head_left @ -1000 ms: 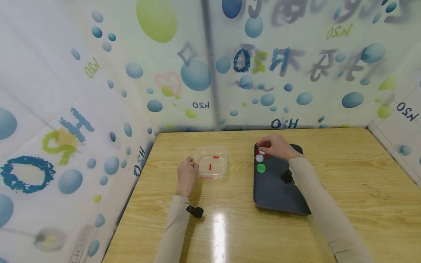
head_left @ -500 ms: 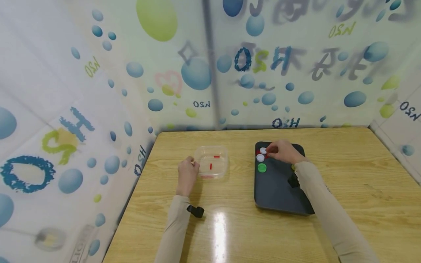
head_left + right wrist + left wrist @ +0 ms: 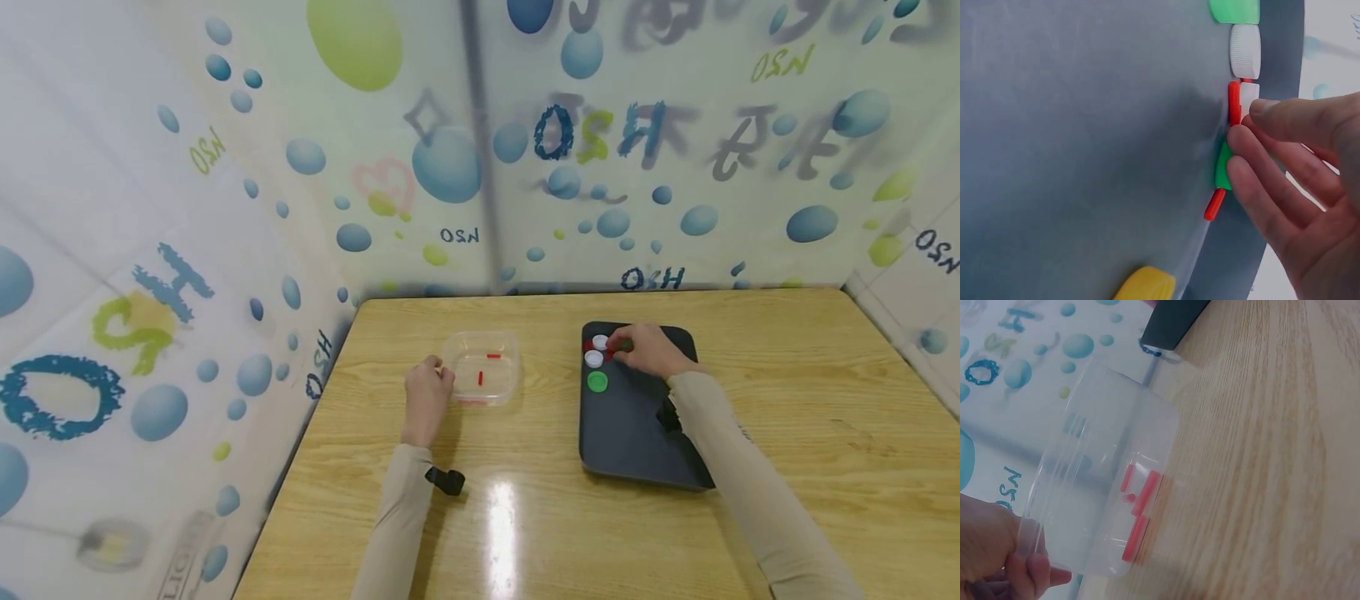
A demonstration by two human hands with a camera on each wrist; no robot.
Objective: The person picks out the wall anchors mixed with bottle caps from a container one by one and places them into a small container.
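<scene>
At the container's left side, my left hand [image 3: 427, 400] grips the rim of a clear plastic container [image 3: 1104, 419], fingers curled over it. Red sticks [image 3: 481, 378] lie on the container's bottom. My right hand [image 3: 651, 350] is over the far part of a dark tray [image 3: 637, 433]. In the right wrist view, its fingertips are beside a green bottle cap [image 3: 1223, 169], partly covering it. The thumb tip is near a white cap [image 3: 1250, 97] with a red piece [image 3: 1234, 103] against it. Another red stick [image 3: 1215, 205] lies past the green cap.
A ribbed white cap [image 3: 1245, 51] and another green cap [image 3: 597, 382] line the tray's left side. A yellow cap [image 3: 1145, 285] lies elsewhere on the tray. The wooden table [image 3: 540, 517] meets a printed wall [image 3: 420, 217] at the back.
My right hand has moved slightly right, off the white cap it partly covered. Green now shows by its fingers in the head view. My left hand and the container stay put.
</scene>
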